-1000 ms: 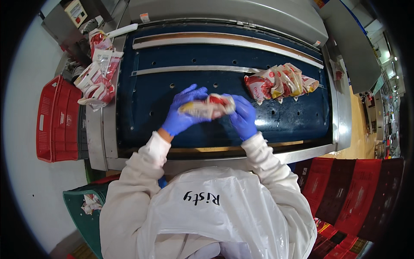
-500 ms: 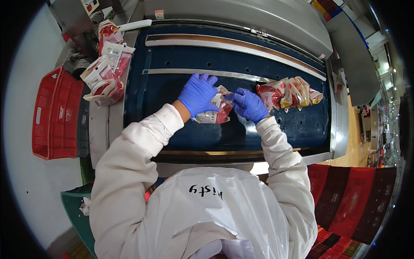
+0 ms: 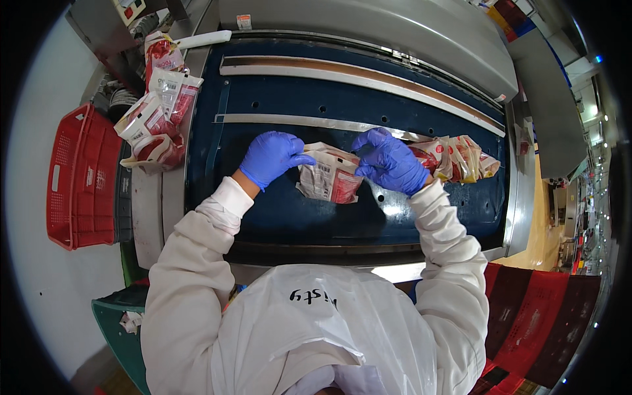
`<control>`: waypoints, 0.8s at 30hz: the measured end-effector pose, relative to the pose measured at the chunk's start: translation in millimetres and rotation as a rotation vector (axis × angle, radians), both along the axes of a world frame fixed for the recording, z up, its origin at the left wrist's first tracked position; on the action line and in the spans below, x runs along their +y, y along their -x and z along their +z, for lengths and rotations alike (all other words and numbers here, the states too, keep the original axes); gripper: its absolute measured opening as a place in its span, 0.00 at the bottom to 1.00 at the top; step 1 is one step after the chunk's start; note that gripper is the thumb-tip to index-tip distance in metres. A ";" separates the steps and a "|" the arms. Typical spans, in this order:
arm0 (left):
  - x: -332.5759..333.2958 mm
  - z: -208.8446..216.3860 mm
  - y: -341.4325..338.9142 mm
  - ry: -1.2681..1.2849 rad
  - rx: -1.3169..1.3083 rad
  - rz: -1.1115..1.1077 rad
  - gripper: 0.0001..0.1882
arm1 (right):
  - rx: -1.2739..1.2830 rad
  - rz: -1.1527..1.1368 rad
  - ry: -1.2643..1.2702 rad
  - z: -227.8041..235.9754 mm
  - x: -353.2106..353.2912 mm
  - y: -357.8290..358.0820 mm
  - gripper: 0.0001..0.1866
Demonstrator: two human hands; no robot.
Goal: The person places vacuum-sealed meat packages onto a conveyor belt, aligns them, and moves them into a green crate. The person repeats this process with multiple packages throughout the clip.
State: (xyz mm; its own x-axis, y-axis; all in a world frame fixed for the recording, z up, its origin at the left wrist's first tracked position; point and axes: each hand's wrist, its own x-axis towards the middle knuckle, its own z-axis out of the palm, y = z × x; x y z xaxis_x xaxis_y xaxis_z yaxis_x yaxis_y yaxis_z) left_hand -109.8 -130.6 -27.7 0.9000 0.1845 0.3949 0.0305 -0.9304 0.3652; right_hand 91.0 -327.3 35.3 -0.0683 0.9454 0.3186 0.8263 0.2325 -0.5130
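Note:
A plastic pouch of red meat [image 3: 329, 175], with a pale label side facing up, is stretched between my two blue-gloved hands over the dark blue machine bed [image 3: 263, 214]. My left hand [image 3: 271, 160] pinches its upper left corner between thumb and fingers. At the upper right corner, my right hand [image 3: 392, 162] grips the edge with its fingers closed. Right of that hand, several similar filled pouches [image 3: 454, 158] lie in a row along a metal sealing bar [image 3: 296, 120], partly hidden behind the hand.
More filled pouches [image 3: 155, 122] are heaped on the steel ledge at left, beside a white strip [image 3: 204, 39]. A red crate [image 3: 79, 178] stands against the wall, with a green bin [image 3: 115, 316] below. A large steel lid [image 3: 368, 33] rises behind the bed. Red crates [image 3: 533, 316] stand lower right.
My left hand has moved left from on top of the pouch to its corner, and my right hand slightly right. The pouch now hangs spread and nearer to me.

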 end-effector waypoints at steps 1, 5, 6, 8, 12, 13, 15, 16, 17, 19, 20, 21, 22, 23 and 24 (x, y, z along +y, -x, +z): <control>3.3 4.1 -0.1 -0.003 -0.004 -0.039 0.21 | -0.123 0.056 0.012 1.0 -1.0 -8.5 0.08; -6.1 2.2 -7.2 -0.088 0.007 -0.136 0.21 | -0.344 -0.109 0.183 -12.8 -8.7 -30.9 0.09; -5.2 0.1 -8.6 -0.036 -0.002 -0.091 0.21 | -0.172 -0.102 0.089 -19.5 -9.2 -32.2 0.07; -2.5 -6.2 -11.7 0.069 -0.020 -0.002 0.20 | 0.172 -0.084 -0.095 -31.2 -12.0 -32.6 0.05; -1.1 -16.5 -12.1 0.125 -0.040 -0.014 0.21 | 0.897 -0.462 -0.197 -49.2 -6.5 -43.2 0.20; -2.8 -14.2 -13.1 0.149 -0.016 -0.015 0.20 | 0.964 -0.359 -0.037 -69.8 -8.4 -31.8 0.24; -5.5 -11.8 -15.0 0.217 -0.007 0.004 0.19 | 1.065 -0.206 0.227 -94.1 -11.6 -9.7 0.33; -7.3 -11.9 -14.3 0.257 -0.012 0.022 0.17 | 1.125 -0.298 0.250 -94.4 -2.5 -3.6 0.24; -9.5 -12.0 -13.9 0.297 -0.018 0.039 0.16 | 1.185 -0.420 0.219 -94.5 5.7 -3.5 0.19; -15.7 -24.9 -17.6 0.792 -0.186 0.094 0.14 | 1.155 -0.611 0.109 -90.6 20.2 1.4 0.10; -17.9 -32.8 -20.0 1.038 -0.273 0.118 0.13 | 1.183 -0.596 0.077 -94.3 22.3 0.0 0.10; -18.8 -38.7 -20.7 1.120 -0.265 0.138 0.12 | 1.213 -0.584 0.045 -99.3 24.6 0.1 0.10; -19.0 -43.9 -20.9 1.202 -0.258 0.160 0.11 | 1.242 -0.570 0.015 -102.7 26.9 0.4 0.10; -18.1 -48.6 -19.2 1.284 -0.252 0.182 0.11 | 1.218 -0.634 -0.040 -105.6 27.4 3.3 0.08; -16.4 -49.3 -15.5 1.238 -0.176 0.155 0.10 | 0.922 -0.653 -0.031 -108.2 24.4 1.1 0.08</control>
